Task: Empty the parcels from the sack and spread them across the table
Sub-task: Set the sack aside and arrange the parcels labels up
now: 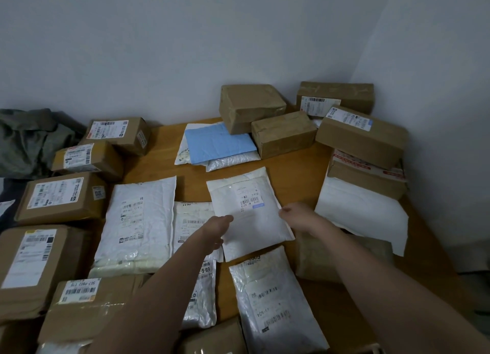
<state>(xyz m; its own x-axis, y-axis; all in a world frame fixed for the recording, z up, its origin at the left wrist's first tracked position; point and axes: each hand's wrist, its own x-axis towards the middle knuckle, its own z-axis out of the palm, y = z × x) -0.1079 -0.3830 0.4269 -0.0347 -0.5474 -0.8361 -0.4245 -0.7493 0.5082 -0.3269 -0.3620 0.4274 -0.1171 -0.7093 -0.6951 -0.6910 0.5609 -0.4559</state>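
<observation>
A white padded mailer with a small barcode label lies tilted in the middle of the wooden table. My left hand grips its left edge and my right hand grips its right edge. The mailer overlaps another white parcel below it. A large white poly bag lies to the left, and one more white bag sits near me. The olive-green sack lies crumpled at the far left.
Several brown cardboard boxes line the left side and the back right corner. A blue mailer rests on white ones at the back. A big white pouch lies under boxes at right. Walls close the back and right.
</observation>
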